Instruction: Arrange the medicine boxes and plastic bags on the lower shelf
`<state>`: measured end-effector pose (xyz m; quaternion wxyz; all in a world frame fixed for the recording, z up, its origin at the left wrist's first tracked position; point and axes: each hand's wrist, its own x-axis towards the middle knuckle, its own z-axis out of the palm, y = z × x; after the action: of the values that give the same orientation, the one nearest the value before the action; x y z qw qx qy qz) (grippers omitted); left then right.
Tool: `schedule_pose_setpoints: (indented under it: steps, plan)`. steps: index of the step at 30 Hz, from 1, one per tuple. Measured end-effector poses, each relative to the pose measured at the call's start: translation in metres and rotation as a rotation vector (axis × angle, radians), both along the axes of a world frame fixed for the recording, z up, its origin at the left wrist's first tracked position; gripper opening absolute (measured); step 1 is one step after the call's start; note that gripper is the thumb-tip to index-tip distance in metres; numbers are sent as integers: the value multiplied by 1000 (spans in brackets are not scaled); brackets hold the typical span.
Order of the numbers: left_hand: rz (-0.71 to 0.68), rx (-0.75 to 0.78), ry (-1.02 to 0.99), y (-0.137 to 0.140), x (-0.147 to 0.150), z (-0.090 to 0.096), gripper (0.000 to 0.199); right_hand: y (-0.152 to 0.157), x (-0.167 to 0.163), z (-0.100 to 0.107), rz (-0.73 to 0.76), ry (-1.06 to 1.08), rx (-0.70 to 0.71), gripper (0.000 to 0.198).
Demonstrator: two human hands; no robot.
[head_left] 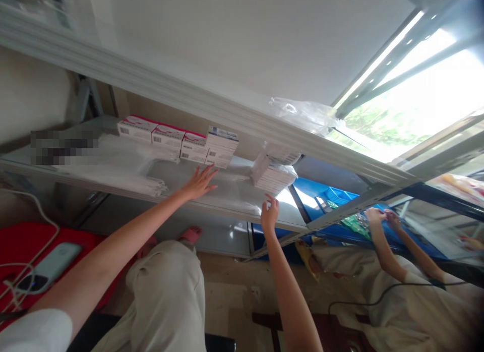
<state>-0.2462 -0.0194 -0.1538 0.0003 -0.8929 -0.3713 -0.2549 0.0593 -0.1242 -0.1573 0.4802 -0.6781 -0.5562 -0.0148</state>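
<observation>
Head view: my two hands at a shelf [242, 211].
Left grip [198, 183]: released, fingers flat beside small boxes [181, 142].
Right grip [269, 213]: pinching clear plastic wrap [242, 188].

shelf middle: pretty open, bare patch of shelf [234, 190] between the two hands, plenty of room to slide in there
back of shelf: blocked by a row of boxes [177, 140] standing along the rear edge, left hand [198, 183] flat just in front of them
left side: pile of clear plastic bags [121, 165] eats up that whole end
right side: white stack in plastic wrap [274, 173] sits right above the right hand [269, 213], tight squeeze
overhead: upper shelf beam [212, 107] runs low across, not much headroom
far right: another person's hands [381, 218] at the blue crates [325, 193], well apart from ours
</observation>
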Motion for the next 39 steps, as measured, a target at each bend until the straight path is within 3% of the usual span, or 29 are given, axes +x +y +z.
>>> schedule_pose_setpoints:
  steps: [2, 4, 8, 11, 15, 22, 25, 28, 30, 33, 36, 39]
  plan:
    - [9, -10, -44, -9, 19, -1, 47, 4, -40, 13, 66, -101, 44, 43]
    - [37, -93, -74, -15, 35, -11, 45, 9, -78, 21, 202, -191, 0, 48]
    - [112, -245, -65, -15, 45, -40, 48, 21, -122, 9, 292, -278, -160, 59]
    - [95, -211, -13, -13, 34, -52, 53, 25, -118, -16, 244, -310, -303, 60]
    - [62, -218, 36, -16, 21, -52, 56, 20, -84, -41, 275, -463, -428, 53]
    - [53, -221, -72, -20, 21, -38, 57, 11, -40, -45, 184, -417, -470, 55]
    - [159, -189, -133, -7, 21, -31, 48, 21, -61, -31, 150, -348, -374, 55]
    - [271, -176, -116, 10, 20, -30, 45, 46, -113, -13, 294, -307, -234, 54]
    - [338, -183, -60, 18, 19, -34, 47, 69, -151, -6, 434, -289, -226, 53]
    - [390, -203, 79, 22, 17, -41, 50, 98, -187, -7, 453, -312, -289, 50]
    - [413, -188, 129, 22, 17, -45, 52, 114, -179, -16, 338, -391, -414, 47]
    - [441, -190, 93, 22, 19, -46, 61, 120, -139, -23, 219, -473, -504, 46]
